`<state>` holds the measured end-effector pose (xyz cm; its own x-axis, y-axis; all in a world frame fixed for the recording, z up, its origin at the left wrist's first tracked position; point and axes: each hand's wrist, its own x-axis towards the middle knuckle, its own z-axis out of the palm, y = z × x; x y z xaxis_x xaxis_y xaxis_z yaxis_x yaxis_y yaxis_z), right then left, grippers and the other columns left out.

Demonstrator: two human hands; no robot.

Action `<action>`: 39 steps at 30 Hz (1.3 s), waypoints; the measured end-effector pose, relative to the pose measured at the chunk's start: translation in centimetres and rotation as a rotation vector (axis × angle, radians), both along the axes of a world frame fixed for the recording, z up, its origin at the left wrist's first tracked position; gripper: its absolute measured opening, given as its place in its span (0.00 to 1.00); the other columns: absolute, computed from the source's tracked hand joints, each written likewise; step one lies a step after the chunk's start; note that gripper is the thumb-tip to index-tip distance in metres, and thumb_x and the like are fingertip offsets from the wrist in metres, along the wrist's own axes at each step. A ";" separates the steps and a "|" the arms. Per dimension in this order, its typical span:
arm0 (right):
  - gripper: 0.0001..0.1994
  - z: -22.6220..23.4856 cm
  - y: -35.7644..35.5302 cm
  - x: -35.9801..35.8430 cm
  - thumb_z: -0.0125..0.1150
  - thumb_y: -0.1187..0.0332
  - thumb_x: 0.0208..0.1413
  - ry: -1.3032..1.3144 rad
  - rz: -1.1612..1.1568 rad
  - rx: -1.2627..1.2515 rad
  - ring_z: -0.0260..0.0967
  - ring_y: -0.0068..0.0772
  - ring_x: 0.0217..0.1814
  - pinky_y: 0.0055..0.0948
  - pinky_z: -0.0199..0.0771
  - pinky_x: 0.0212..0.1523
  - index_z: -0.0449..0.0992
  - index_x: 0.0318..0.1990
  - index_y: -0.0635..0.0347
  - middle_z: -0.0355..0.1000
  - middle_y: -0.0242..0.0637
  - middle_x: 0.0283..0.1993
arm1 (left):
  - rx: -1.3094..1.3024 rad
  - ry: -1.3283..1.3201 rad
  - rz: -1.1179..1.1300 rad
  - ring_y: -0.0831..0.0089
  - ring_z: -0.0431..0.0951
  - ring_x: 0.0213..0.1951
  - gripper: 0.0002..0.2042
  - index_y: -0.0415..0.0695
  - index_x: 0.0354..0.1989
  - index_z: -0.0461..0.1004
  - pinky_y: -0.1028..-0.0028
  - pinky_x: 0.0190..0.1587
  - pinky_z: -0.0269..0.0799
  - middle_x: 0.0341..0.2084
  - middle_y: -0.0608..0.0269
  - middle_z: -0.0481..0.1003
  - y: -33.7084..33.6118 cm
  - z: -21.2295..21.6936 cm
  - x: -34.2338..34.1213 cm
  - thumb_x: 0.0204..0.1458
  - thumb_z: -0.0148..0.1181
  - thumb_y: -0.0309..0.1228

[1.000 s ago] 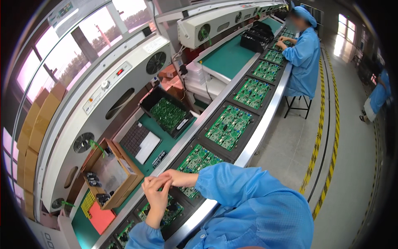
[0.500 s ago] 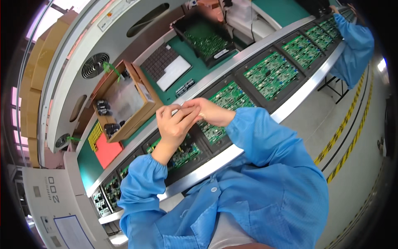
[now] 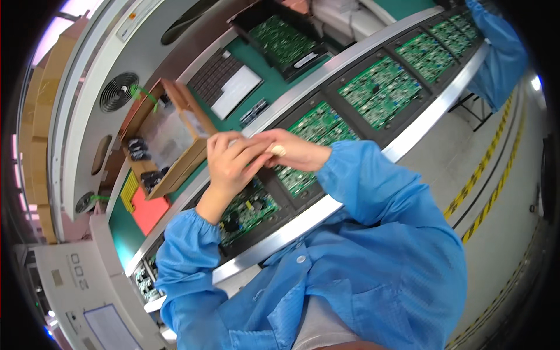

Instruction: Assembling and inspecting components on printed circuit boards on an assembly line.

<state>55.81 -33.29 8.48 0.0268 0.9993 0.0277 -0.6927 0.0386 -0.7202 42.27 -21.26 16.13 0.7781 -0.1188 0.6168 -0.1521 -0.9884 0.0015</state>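
Note:
My left hand (image 3: pixel 228 160) and my right hand (image 3: pixel 297 153) meet above the line of trays. The fingers of my left hand bend together against those of my right; what they pinch, if anything, is hidden. A small cream-coloured piece (image 3: pixel 278 150) shows in my right hand, beside the curled fingers; its kind is too small to make out. Beneath the hands lies a green circuit board (image 3: pixel 252 209) in a dark tray. Another circuit board (image 3: pixel 300 178) is just right of it, partly covered by my right hand.
More circuit boards (image 3: pixel 382 93) run along the metal-edged conveyor (image 3: pixel 408 135) toward a co-worker's blue sleeve (image 3: pixel 501 58). Behind stand a cardboard box (image 3: pixel 195 140) with dark components, a keyboard-like dark grid (image 3: pixel 217 76), a black bin (image 3: pixel 274 20) of boards and a red sheet (image 3: pixel 150 211).
Both hands have shifted slightly left, still together. The cream-coloured piece shows more plainly in my right hand. The co-worker's arm has moved up toward the picture's edge.

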 end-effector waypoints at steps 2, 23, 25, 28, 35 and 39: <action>0.10 -0.9 0.1 1.2 0.59 0.68 0.64 -0.047 -0.004 0.026 0.68 0.13 0.37 0.18 0.70 0.37 0.78 0.51 0.57 0.74 0.23 0.39 | 0.045 0.000 -0.105 0.64 0.75 0.39 0.12 0.52 0.38 0.86 0.62 0.47 0.67 0.35 0.71 0.82 0.7 0.4 1.5 0.43 0.75 0.36; 0.06 -0.1 10.3 23.6 0.62 0.75 0.51 -2.322 -0.572 -0.308 0.79 0.50 0.50 0.43 0.82 0.49 0.83 0.35 0.62 0.79 0.45 0.42 | 0.404 0.361 0.532 0.62 0.80 0.46 0.08 0.52 0.38 0.86 0.60 0.54 0.69 0.36 0.66 0.84 9.3 -2.4 25.8 0.54 0.61 0.30; 0.06 -0.3 10.6 23.5 0.62 0.75 0.51 -2.310 -0.621 -0.300 0.79 0.50 0.49 0.43 0.82 0.48 0.83 0.35 0.62 0.80 0.45 0.41 | 0.380 0.473 0.566 0.63 0.81 0.49 0.10 0.52 0.41 0.86 0.58 0.57 0.66 0.39 0.68 0.84 9.1 -3.0 27.0 0.56 0.60 0.31; 0.05 -1.2 10.6 24.1 0.62 0.75 0.52 -2.270 -0.760 -0.227 0.80 0.50 0.46 0.42 0.82 0.46 0.82 0.35 0.62 0.80 0.45 0.39 | 0.286 0.731 0.629 0.66 0.84 0.50 0.10 0.55 0.44 0.85 0.58 0.58 0.65 0.42 0.66 0.85 8.3 -3.6 28.6 0.60 0.57 0.32; 0.04 -1.3 10.1 24.8 0.60 0.74 0.56 -1.856 -0.900 -0.171 0.76 0.56 0.46 0.46 0.77 0.48 0.78 0.36 0.64 0.77 0.51 0.37 | 0.215 0.685 0.619 0.67 0.85 0.47 0.09 0.56 0.40 0.85 0.57 0.55 0.67 0.42 0.67 0.85 7.5 -4.1 29.0 0.61 0.57 0.33; 0.05 0.0 8.0 23.9 0.60 0.74 0.56 -1.786 -0.930 -0.086 0.76 0.54 0.46 0.46 0.77 0.48 0.79 0.37 0.64 0.76 0.49 0.38 | 0.241 0.667 0.592 0.66 0.86 0.45 0.09 0.55 0.39 0.85 0.58 0.54 0.69 0.39 0.66 0.86 7.1 -4.4 29.1 0.60 0.57 0.32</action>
<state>79.74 -25.34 8.43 0.4377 0.6998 0.5645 0.8700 -0.1711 -0.4625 71.34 -14.12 11.73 0.9381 0.3451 0.0293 0.3368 -0.8894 -0.3091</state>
